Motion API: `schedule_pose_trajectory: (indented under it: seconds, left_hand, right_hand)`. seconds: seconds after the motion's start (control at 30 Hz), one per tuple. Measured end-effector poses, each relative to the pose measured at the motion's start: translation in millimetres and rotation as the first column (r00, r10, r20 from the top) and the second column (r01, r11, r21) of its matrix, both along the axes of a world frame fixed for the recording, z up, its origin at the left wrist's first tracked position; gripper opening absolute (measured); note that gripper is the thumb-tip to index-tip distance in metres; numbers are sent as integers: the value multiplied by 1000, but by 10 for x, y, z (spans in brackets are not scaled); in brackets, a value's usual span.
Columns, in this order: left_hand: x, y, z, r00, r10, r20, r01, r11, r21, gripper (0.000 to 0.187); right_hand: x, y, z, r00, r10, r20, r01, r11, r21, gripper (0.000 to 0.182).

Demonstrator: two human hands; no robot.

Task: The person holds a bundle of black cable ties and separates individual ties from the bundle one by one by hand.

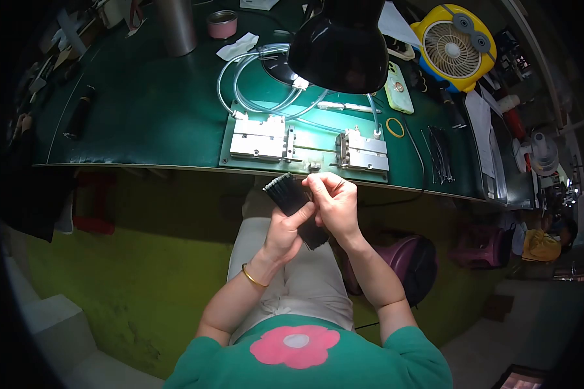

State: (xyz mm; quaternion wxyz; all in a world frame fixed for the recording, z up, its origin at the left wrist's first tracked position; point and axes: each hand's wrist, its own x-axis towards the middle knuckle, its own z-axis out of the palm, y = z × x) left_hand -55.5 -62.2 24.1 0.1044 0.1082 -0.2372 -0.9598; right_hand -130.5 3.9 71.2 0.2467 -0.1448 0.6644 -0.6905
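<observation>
A thick bundle of thin black wires (285, 194) with pale tips at its upper end is gripped in my left hand (284, 235), over my lap and just short of the table edge. My right hand (334, 204) is at the bundle's right side, thumb and forefinger pinched together; what lies between them is too small to make out. Beyond my hands, a metal fixture (258, 139) with a silver block sits on a green base plate. A second silver block (365, 152) is mounted at the plate's right end.
Clear air tubes (237, 78) loop behind the fixture. A black lamp (337, 55) overhangs it. More black wires (440, 155) lie at the right, near a yellow rubber band (394, 128), a phone (399, 89) and a yellow fan (453, 48). A screwdriver-like black tool (79, 113) rests left.
</observation>
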Motion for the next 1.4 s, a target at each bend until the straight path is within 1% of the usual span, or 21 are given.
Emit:
schedule_pose_trajectory:
  seconds: [0.1,0.23,0.27,0.37,0.53,0.63,0.8,0.93,1.03,1.17,1.3,1.4]
  left_hand:
    - [-3,13,14,998,23,61,-23,1000,-6,15]
    - [6,32,-24,997,39,62,-38,999,-15,16]
    - [10,33,-32,997,39,66,-39,999,-10,16]
    - [17,33,-58,1000,25,9,-25,999,32,16]
    - [-3,30,-74,999,27,30,-28,999,45,14]
    - [-13,29,-106,999,9,-54,-6,997,73,13]
    - [-35,32,-69,999,18,-32,-16,998,67,10]
    - [-18,27,-74,1000,4,-8,-3,999,40,9]
    - [-18,43,-132,997,19,-75,-12,995,99,8]
    - [-30,7,-86,994,-41,-97,53,991,119,8]
    - [-22,-11,-30,998,-47,-52,50,997,58,7]
    - [-26,5,-50,997,-36,-66,40,997,61,7]
  right_hand:
    - [-2,2,-37,991,7,-132,-2,999,42,17]
    - [3,3,-56,989,0,-151,11,998,66,18]
    - [6,3,-55,989,1,-147,10,997,71,18]
    - [13,6,-32,997,2,-78,1,999,40,19]
    - [-13,-5,-24,999,1,-37,0,999,38,19]
    - [-34,-6,-43,999,11,30,-10,1000,-26,20]
    - [-32,-19,-19,999,-21,44,22,999,-26,20]
    - [-36,0,-21,1000,19,18,-19,1000,1,20]
    - [-39,8,-30,996,21,91,-17,998,-53,20]
    - [-39,7,-16,998,30,59,-28,999,-33,19]
    - [-26,0,13,1000,31,5,-31,1000,2,19]
    - [-26,2,-14,1000,4,-9,-4,1000,1,19]
